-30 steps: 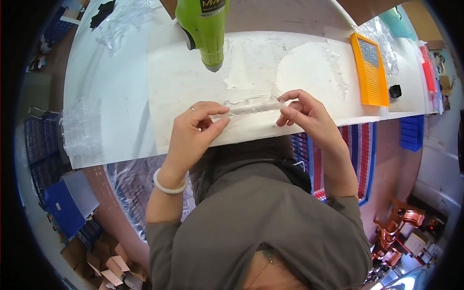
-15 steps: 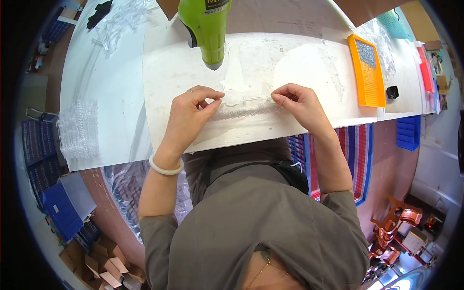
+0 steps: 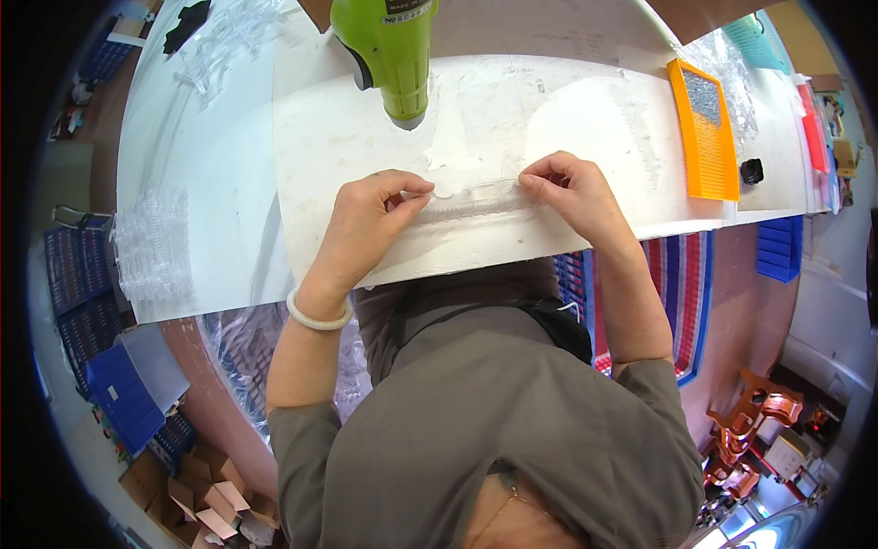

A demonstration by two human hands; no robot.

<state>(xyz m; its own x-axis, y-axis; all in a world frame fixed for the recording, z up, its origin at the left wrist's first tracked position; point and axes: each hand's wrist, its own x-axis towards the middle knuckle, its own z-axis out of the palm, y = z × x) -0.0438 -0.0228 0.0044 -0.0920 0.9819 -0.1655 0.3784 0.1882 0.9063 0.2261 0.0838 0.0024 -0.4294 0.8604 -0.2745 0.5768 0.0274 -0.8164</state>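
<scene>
Both hands work over the white tabletop. My left hand [image 3: 368,212] is closed in a pinch at the left end of a thin clear plastic strip [image 3: 477,193]. At the strip's right end, my right hand [image 3: 583,199] pinches it between thumb and fingertips. Directly beneath and slightly nearer to me, a ridged clear plastic piece [image 3: 471,209] lies on the board; whether it joins the strip I cannot tell. Above and beyond my left hand, a green power tool [image 3: 395,64] points its tapered nose down, apart from both hands.
An orange tray [image 3: 711,156] of small metal pieces stands at the right, beside a small black part [image 3: 752,171]. At the left lie stacked clear ridged pieces [image 3: 157,242] and a loose clear heap [image 3: 229,50]. The table's front edge [image 3: 448,277] runs close to my body.
The whole view has shifted slightly. My left fingertips have come a little nearer to me, while both hands keep their pinch on the strip.
</scene>
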